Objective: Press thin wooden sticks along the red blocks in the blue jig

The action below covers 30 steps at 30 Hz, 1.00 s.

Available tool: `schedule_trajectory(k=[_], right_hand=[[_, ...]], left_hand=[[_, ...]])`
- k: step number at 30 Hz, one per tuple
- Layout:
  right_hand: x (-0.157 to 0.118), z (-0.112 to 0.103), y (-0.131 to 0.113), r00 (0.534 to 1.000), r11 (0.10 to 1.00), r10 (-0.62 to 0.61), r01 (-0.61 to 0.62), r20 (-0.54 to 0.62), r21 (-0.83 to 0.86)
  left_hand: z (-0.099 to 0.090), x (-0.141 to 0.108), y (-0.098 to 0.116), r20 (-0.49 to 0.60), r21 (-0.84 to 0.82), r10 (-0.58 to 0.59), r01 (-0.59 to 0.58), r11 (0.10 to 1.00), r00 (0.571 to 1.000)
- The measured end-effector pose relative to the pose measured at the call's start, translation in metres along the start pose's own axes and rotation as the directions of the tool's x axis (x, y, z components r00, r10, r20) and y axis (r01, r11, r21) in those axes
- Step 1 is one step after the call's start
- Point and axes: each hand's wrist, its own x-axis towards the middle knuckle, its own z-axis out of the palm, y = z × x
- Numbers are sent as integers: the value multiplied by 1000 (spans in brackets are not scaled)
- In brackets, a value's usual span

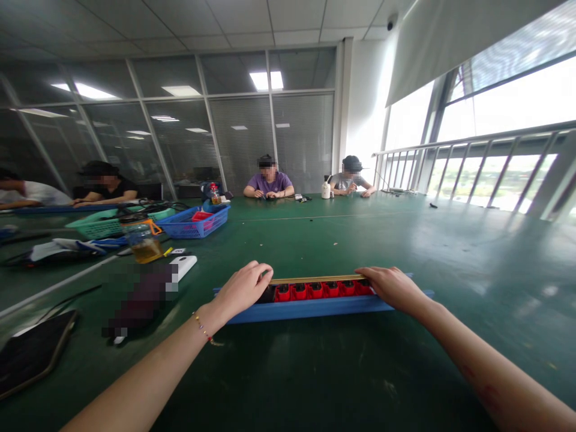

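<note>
A long blue tray [310, 311] lies crosswise on the table in front of me. Inside it sits a row of several red blocks [315, 291] with black parts in them. Along the far side of the row runs a thin yellowish strip [310, 279]. My left hand [245, 289] is closed at the strip's left end, its fingers curled and partly hidden. At the right end, my right hand [387, 285] grips the strip with bent fingers; its thumb is hidden. Both wrists hang over the tray's ends.
On the green table [288, 246] to the left are a blue basket [193, 223], a green basket [92, 225], a jar of amber liquid [146, 247], a blurred dark object [146, 294] and a tablet-like device [38, 351]. Several people, including one in purple [269, 183], sit opposite.
</note>
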Motion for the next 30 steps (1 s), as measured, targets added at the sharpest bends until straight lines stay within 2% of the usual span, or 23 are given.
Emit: schedule_trajectory(k=[9,17,24,30], right_hand=[[-2,-4,5,998,998,54,-54,26,-12],[-5,-9,8,999,1000,-2,2,44,13],[-6,-24,12,1000,1000,3,-3,4,13],[-9,-19,12,1000,1000,-19,19,6,8]], left_hand=[[1,1,3,12,-21,6,-6,1000,1000],[-1,1,7,82,10,48,-49,999,995],[-4,1,12,65,23,62,-63,998,996],[-6,-1,15,74,13,61,-62,998,995]])
